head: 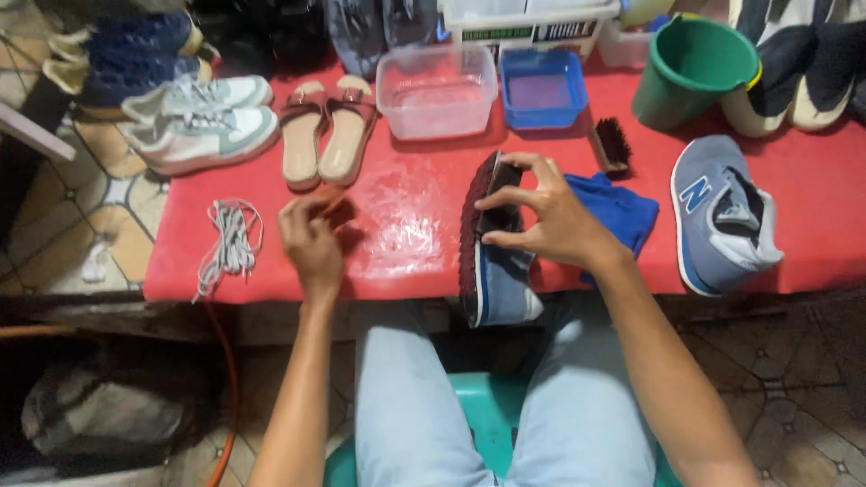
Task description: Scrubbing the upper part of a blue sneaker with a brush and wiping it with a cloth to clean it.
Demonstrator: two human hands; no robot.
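My right hand (pixel 546 216) grips a grey-blue sneaker (pixel 492 271) turned on its side, its dark red sole facing left, at the front edge of the red table (pixel 406 252). My left hand (pixel 309 236) hovers over the wet tabletop with fingers curled; it looks blurred and may pinch something small, which I cannot make out. A blue cloth (pixel 618 209) lies just behind my right hand. The matching sneaker (pixel 722 215) lies to the right, upright.
White laces (pixel 230 242) lie at the table's left. Behind are tan sandals (pixel 327 128), white sneakers (pixel 200 122), a clear tub (pixel 437 90), a blue tub (pixel 542 88), a brush (pixel 612 144) and a green bucket (pixel 693 68). More shoes line the back.
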